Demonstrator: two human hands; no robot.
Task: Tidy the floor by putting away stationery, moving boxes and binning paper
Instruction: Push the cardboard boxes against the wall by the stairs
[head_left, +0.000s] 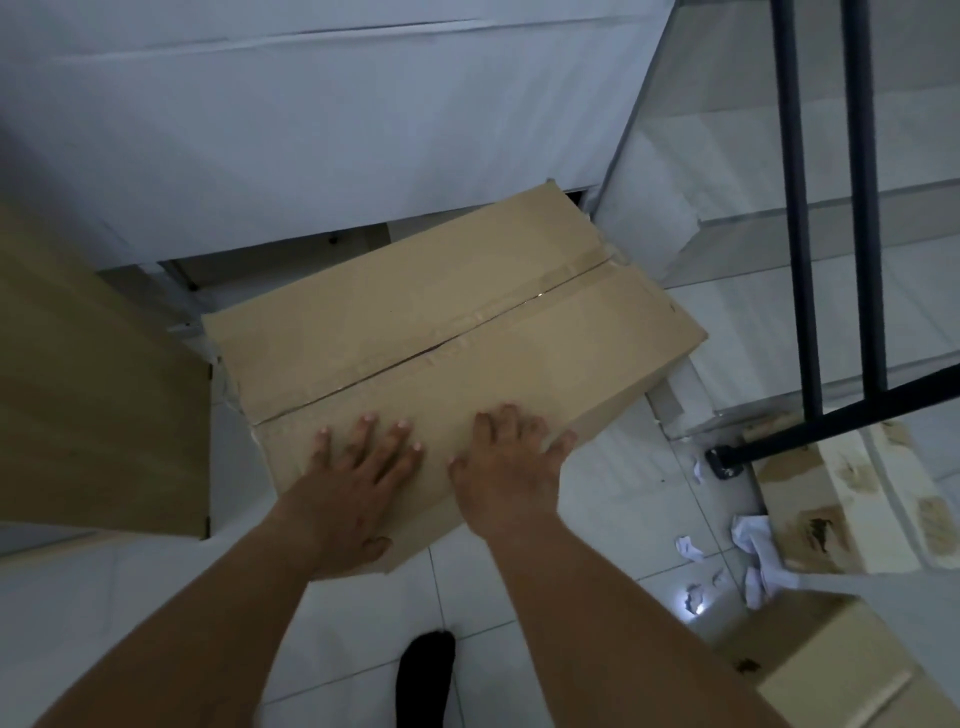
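Right, both hands are down on the lid. The left hand (353, 483) lies flat with straight, spread fingers, its thumb dropped over the near edge. The right hand (511, 462) sits just beside it, palm down and fingers splayed, near the lid's right-hand corner. Neither is clutching anything; they press on the large brown cardboard box (441, 312). The box stands on the white tiled floor (613, 499), with a taped seam running across its top. Its far end is up against the pale draped sheet (311, 130) at the back.

Left of the box stands a second tall brown cardboard carton (93, 364), close but apart. To the right rise the black metal frame legs (800, 260). Beneath them lies a stained, flattened piece of cardboard (857, 493), and crumpled white paper scraps (753, 545) are scattered on the tiles beside it. A smaller brown box (831, 665) sits at bottom right, and a dark-covered foot (426, 670) shows between the forearms.
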